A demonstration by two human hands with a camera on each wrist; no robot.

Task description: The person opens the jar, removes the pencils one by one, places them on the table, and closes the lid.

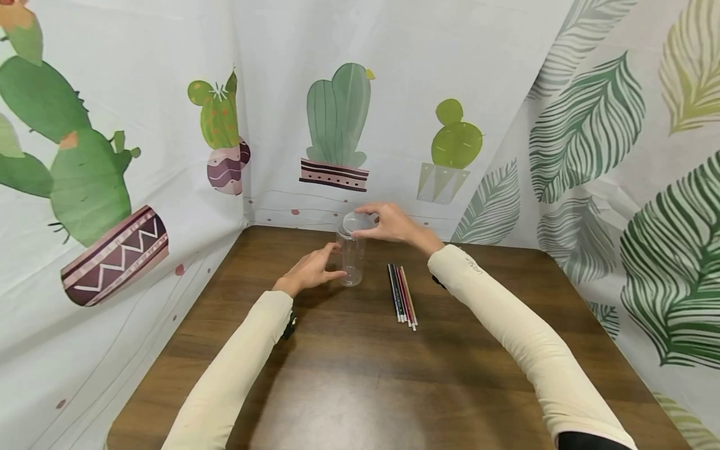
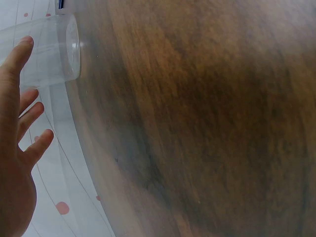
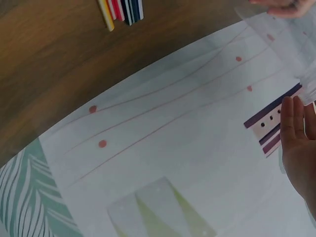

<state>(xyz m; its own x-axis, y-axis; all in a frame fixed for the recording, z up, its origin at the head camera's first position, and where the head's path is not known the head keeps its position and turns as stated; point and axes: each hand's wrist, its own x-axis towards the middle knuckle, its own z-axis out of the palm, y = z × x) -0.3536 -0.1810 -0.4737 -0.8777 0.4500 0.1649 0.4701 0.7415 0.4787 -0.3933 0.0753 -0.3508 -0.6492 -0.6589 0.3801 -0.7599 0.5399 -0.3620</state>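
A clear, see-through plastic jar (image 1: 351, 259) stands upright near the back of the table, with a transparent lid (image 1: 357, 221) at its top. Thumb and fingers of my right hand (image 1: 390, 224) are curled round the lid, gripping it from the right. My left hand (image 1: 309, 269) is at the jar's left side, thumb and fingers spread. In the left wrist view, its thumb overlaps the jar (image 2: 47, 54); whether it touches is unclear. The right wrist view has the right hand (image 3: 301, 153) at the jar's lid end.
Several pencils (image 1: 402, 297) lie side by side on the wooden table (image 1: 349, 375), to the right of the jar. A white cloth with printed cacti (image 1: 270, 125) hangs right behind the table's far edge. Leaf-printed cloth (image 1: 590, 144) hangs along the right.
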